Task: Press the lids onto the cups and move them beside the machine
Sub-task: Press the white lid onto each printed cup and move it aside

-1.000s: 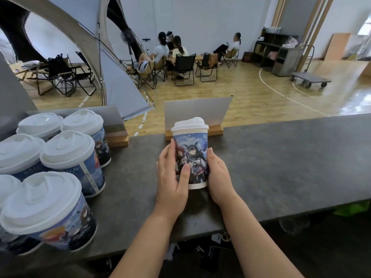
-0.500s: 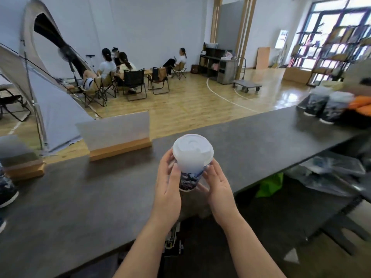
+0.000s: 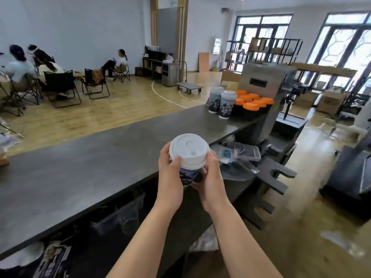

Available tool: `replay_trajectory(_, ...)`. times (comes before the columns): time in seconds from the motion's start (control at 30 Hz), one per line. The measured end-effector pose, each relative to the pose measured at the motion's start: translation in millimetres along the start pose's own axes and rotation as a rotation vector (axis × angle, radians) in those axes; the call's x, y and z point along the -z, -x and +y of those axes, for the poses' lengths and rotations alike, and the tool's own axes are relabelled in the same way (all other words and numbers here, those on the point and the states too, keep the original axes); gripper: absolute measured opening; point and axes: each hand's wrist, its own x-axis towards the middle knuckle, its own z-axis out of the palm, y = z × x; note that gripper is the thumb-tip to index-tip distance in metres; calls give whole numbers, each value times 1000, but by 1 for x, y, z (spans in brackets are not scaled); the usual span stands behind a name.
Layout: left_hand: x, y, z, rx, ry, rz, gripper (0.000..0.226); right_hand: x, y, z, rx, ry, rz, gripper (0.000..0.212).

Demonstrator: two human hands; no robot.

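A printed paper cup with a white lid pressed on it is in the air above the near edge of the dark counter. My left hand grips its left side and my right hand grips its right side and bottom. At the counter's far right end stands the steel machine. Two lidded printed cups stand beside it on the counter.
Several black cups with orange lids stand between the printed cups and the machine. A plastic box and bags lie on a lower shelf to the right. People sit on folding chairs across the wooden floor.
Both hands lifted the lidded cup off the counter and carried it right. The view swung right: the group of lidded cups on the left is gone from view, and the machine now shows.
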Motion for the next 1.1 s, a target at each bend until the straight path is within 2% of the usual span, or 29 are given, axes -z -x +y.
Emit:
replay_trajectory(0.07, -25, -9, -9, 70, -7, 44, 24, 18, -14, -4, -42, -29, 42, 63)
replay_trajectory(0.13, -43, -17, -16, 138, 2, 75, 13, 32, -26, -5, -70, -87, 73, 64)
replay_trajectory(0.33, -85, -64, -41, 219, 48, 133, 12, 57, -78, -2, -103, -179, 109, 55)
replay_trajectory(0.47, -106, -115, -74, 251, 93, 141, 26, 79, -138, -3, -127, -172, 87, 53)
replay_trajectory(0.57, -126, -160, -103, 269, 125, 162, 39, 91, -185, 3, -71, -76, 81, 57)
replay_trajectory(0.77, -194, -275, -154, 373, 203, 203, 67, 137, -307, -6, 20, 125, 209, 58)
replay_trajectory(0.83, -219, -305, -169, 377, 212, 171, 71, 157, -342, -16, 16, 118, 232, 48)
replay_trajectory(0.9, -241, -325, -185, 368, 213, 151, 63, 175, -373, -23, 7, 81, 276, 42)
replay_trajectory(0.93, -252, -331, -191, 348, 204, 140, 55, 183, -385, -26, 2, 67, 320, 45)
replay_trajectory(1.03, -278, -339, -207, 280, 207, 87, 39, 202, -410, -30, 11, 39, 427, 75)
replay_trajectory(1.1, -289, -340, -216, 226, 174, 70, 29, 214, -421, -31, 31, 42, 465, 74)
